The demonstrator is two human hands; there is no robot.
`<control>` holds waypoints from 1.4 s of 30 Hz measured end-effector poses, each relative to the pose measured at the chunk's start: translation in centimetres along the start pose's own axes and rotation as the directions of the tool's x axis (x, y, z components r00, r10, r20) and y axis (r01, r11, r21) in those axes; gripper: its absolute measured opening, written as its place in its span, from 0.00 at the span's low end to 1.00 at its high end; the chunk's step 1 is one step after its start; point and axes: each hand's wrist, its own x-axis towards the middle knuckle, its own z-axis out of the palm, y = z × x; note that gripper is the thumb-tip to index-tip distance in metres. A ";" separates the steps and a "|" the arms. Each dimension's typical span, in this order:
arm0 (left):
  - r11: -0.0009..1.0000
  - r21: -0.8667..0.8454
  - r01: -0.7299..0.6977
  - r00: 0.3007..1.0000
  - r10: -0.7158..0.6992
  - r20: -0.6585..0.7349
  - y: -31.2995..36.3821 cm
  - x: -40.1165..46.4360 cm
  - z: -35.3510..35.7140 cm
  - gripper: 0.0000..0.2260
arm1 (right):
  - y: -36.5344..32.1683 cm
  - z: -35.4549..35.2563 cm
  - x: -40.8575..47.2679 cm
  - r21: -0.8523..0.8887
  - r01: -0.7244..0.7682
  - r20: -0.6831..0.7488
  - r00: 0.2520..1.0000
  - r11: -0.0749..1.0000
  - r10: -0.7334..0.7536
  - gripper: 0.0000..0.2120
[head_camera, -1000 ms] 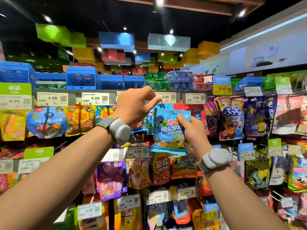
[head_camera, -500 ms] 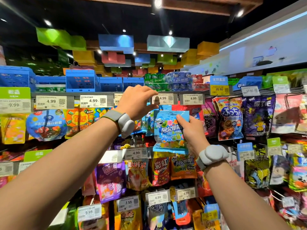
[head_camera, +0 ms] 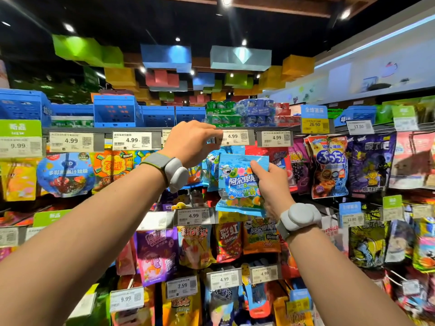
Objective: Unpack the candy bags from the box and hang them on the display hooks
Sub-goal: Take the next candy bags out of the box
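Observation:
My right hand (head_camera: 271, 184) grips a light blue candy bag (head_camera: 236, 184) by its right edge and holds it upright in front of the top row of hooks. The bag's top sits just below a 4.99 price tag (head_camera: 236, 137). My left hand (head_camera: 190, 142) is raised to the left end of that tag, and its curled fingertips pinch the tag's edge. More blue bags of the same kind (head_camera: 211, 167) hang behind the held bag, partly hidden by it and by my left wrist. The box is out of view.
Rows of hanging candy bags fill the display, each hook ending in a price tag. A purple bag (head_camera: 369, 161) and a blue-red bag (head_camera: 328, 165) hang to the right, orange bags (head_camera: 113, 168) to the left. Blue crates (head_camera: 115, 111) stand on the top shelf.
My left hand has gone from pointing at the price tag to closing its fingertips on the tag's left end. The right hand has kept the blue bag under the tag, shifting it slightly.

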 end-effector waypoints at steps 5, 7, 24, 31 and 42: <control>0.990 -0.068 0.122 0.981 -0.110 0.160 -0.2 0.4 -0.4 0.10 | 0.4 0.5 1.0 -0.033 0.011 0.051 0.999 0.999 -0.009 0.20; 0.986 -0.099 0.137 0.975 -0.117 0.188 -0.5 0.6 -0.6 0.13 | 0.1 0.7 1.2 -0.041 0.033 0.059 0.998 0.999 -0.031 0.16; 0.891 -0.327 0.316 0.932 -0.227 0.284 0.0 1.9 -2.1 0.15 | -2.0 4.2 3.2 -0.029 -0.001 -0.049 0.999 1.000 0.000 0.21; 0.872 -0.352 0.339 0.914 -0.216 0.343 -0.5 2.3 -2.1 0.15 | -3.2 4.5 3.5 -0.069 -0.027 -0.040 0.999 0.997 0.025 0.19; 0.873 -0.363 0.325 0.919 -0.202 0.337 -0.4 2.3 -2.3 0.15 | -2.8 4.8 3.3 -0.025 -0.063 -0.110 0.992 0.998 0.060 0.16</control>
